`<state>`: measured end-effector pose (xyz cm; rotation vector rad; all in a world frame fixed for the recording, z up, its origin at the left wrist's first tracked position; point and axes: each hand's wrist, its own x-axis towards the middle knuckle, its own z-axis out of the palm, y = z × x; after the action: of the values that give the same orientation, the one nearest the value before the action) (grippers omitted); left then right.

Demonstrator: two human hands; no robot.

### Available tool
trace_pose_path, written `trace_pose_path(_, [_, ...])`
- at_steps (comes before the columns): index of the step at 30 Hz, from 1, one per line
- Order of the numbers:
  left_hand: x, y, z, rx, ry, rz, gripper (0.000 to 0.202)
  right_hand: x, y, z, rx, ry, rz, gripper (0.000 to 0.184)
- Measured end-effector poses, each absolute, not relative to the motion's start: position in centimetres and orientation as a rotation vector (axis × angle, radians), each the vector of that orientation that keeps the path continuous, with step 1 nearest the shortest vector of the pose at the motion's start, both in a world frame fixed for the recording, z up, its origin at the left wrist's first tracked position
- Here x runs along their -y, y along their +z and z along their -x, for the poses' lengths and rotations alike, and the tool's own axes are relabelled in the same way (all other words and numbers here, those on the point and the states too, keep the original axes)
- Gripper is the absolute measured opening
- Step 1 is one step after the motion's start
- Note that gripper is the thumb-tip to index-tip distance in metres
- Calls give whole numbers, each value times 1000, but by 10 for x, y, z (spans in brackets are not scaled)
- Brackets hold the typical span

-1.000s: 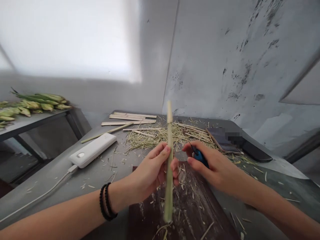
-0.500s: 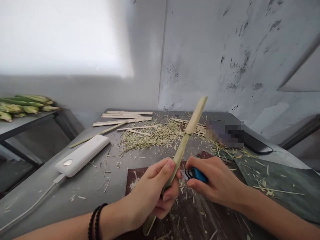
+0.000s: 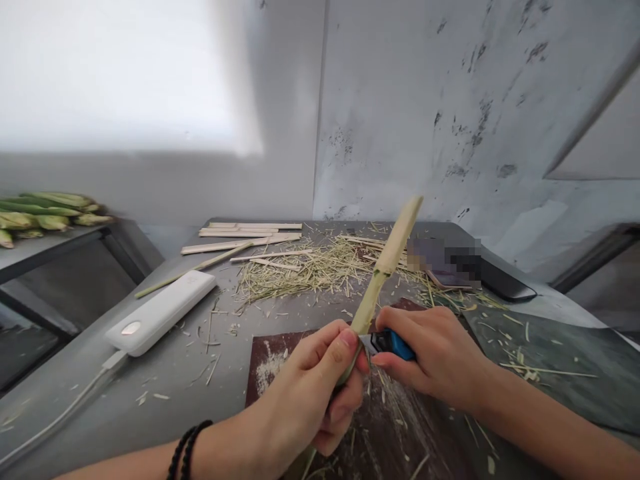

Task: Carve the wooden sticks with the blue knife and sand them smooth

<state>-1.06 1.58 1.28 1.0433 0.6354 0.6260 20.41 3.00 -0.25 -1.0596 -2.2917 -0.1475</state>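
The left hand point(image 3: 320, 387) is wrapped tight around a pale green stick point(image 3: 387, 260), which leans up and to the right over a dark brown board point(image 3: 430, 427). The right hand point(image 3: 430, 353) grips a small blue knife point(image 3: 397, 345), and its blade is at the stick, right by the left thumb. The board lies on a gray table point(image 3: 195, 393), and white dust and little bits are spread on it. Past the hands is a big messy pile of thin shavings point(image 3: 310, 273). Flat pale strips point(image 3: 245, 243) lie near the far edge, to the left of the pile. A white box point(image 3: 163, 313) with a white cord point(image 3: 60, 420) sits on the left side. On the right are a black phone point(image 3: 510, 287) and a dark green sheet point(image 3: 560, 380) with scraps on top. Behind it all, the gray wall point(image 3: 400, 133) has black smudges and a big bright patch. Green, leafy-looking things point(image 3: 45, 213) lie heaped on another table point(image 3: 60, 243) at the left.
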Motion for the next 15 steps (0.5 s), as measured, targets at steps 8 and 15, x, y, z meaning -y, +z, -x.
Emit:
trace_pose_path(8, [-1, 16, 3, -580, 614, -979, 39, -34, 15, -214, 2184, -540, 985, 61])
trace_pose_path(15, [-13, 18, 10, -604, 756, -986, 36, -30, 11, -208, 2180, -480, 976, 59])
